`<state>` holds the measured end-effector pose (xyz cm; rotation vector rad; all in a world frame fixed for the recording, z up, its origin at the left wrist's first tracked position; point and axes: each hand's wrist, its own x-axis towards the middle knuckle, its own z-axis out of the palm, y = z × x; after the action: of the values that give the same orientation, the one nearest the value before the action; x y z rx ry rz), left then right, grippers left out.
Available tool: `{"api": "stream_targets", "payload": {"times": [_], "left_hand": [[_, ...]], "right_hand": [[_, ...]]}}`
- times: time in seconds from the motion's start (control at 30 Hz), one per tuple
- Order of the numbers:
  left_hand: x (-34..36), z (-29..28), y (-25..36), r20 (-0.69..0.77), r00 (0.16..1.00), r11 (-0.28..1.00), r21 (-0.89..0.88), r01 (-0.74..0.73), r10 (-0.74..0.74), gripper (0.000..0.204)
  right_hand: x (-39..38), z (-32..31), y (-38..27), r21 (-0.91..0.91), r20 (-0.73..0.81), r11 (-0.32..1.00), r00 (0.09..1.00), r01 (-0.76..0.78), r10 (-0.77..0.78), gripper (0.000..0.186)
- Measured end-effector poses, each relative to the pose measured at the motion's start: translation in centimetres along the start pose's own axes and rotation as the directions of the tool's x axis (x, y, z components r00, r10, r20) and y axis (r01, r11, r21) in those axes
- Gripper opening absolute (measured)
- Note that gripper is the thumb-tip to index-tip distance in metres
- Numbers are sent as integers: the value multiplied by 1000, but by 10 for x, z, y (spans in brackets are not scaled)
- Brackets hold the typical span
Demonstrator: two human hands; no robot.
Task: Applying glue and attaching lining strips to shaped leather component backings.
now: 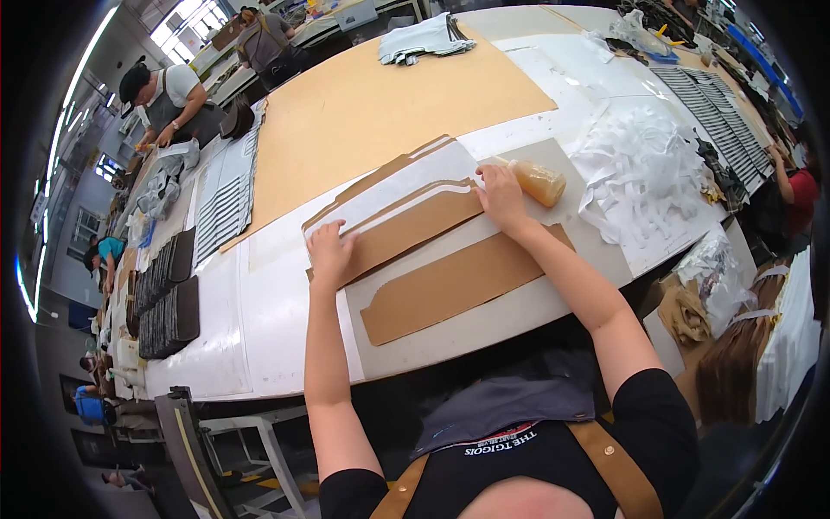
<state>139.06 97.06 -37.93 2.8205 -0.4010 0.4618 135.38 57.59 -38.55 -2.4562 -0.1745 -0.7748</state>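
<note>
On a grey board (596,259) lies a stack of long brown panels (406,233) with a white, cut-edged layer (389,182) showing along its far side. My left hand (331,253) grips the stack's left end, fingers bent over it. My right hand (503,197) has its fingers curled on the stack's right end, pinching the edge. A separate brown panel (458,290) lies nearer me, below my right forearm. A jar of amber paste (536,180) with a handle in it lies just right of my right hand.
Beige sheet (363,104) with grey-white pieces (424,41) beyond. White strips (635,164) heaped right; dark stacks (164,320) left. Co-workers stand left (181,99) and right (800,186). Bundles (735,337) sit at lower right, below the table's edge.
</note>
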Motion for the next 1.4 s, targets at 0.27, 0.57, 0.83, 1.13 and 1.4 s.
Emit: {"api": "stream_targets", "payload": {"times": [0.27,0.57,0.83,1.13,1.4], "left_hand": [[-77,3,41,-84,996,993,-115,11,-21,47],[-91,-6,47,-283,917,919,-354,173,-282,28],[-96,-6,33,-380,841,869,-456,192,-386,25],[-95,-7,38,-412,816,847,-506,165,-405,22],[-97,-7,39,-458,801,861,-491,135,-386,20]], "right_hand": [[-49,-77,56,-379,-333,899,939,-219,89,70],[-46,-106,50,414,42,693,773,-591,633,71],[-100,-195,25,924,29,274,763,-267,645,53],[-169,-205,21,607,-293,730,765,-315,573,54],[-177,-194,13,508,-287,781,783,-364,552,52]]}}
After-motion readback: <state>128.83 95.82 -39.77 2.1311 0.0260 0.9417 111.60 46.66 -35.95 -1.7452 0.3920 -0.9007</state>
